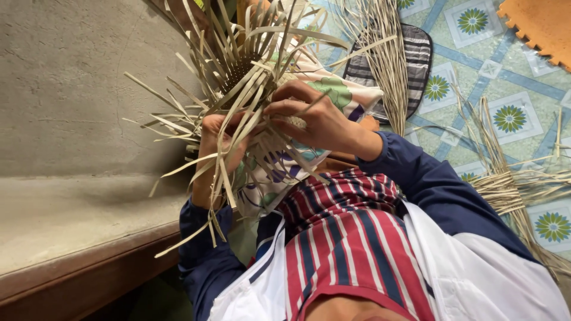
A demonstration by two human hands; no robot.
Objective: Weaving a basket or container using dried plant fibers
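Your half-woven piece of pale, flat straw strips point(250, 71) hides much of what your fingers are doing: loose ends fan out in every direction, and its woven core shows only as a dark patch near the top. You hold it up over your lap, against a floral-printed cloth point(333, 95) of white, green and purple whose lower part is covered by your arms. Your left hand point(217, 139) sits half buried among the strips, its grip clenched around a bunch of them. Your right hand point(315, 119) lies across the weave with fingers curled, pinching a strand; the exact strand is hard to make out. Two bundles of loose straw lie on the tiled floor point(511, 77) to your right: one point(386, 59) spread over a striped black-and-grey mat point(416, 53), the other point(505, 184) tied and partly cut off by the frame edge. An orange foam mat point(541, 24) is clipped at the top corner.
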